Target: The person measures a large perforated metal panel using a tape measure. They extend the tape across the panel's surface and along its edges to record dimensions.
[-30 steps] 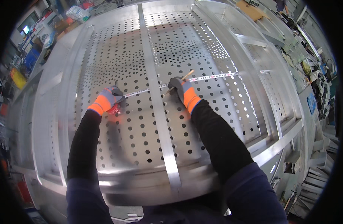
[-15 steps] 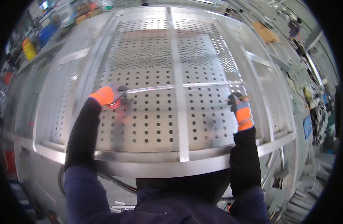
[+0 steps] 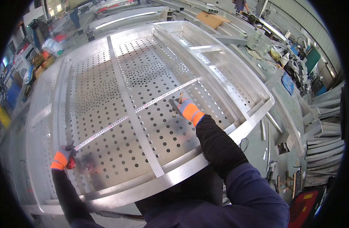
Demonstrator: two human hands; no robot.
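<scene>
My left hand, in an orange and grey glove, is closed round a red tape measure at the left of a perforated metal panel. From it the white tape blade runs slantwise up to the right, across the middle bar, ending near the inner right rail of the frame. My right hand, gloved alike, pinches a thin brown stick that looks like a pencil. This hand hovers just below the blade, over the panel's right half. The glove hides most of the tape case.
A welded metal frame surrounds the panel, its front edge close to my body. Metal profiles are stacked at the right. Cardboard lies beyond the far edge. One person stands far back right, another at the back left.
My view has turned, so the frame now appears slanted. The tape blade stays stretched across the panel. My right hand has moved inward from the right rail, still with the stick.
</scene>
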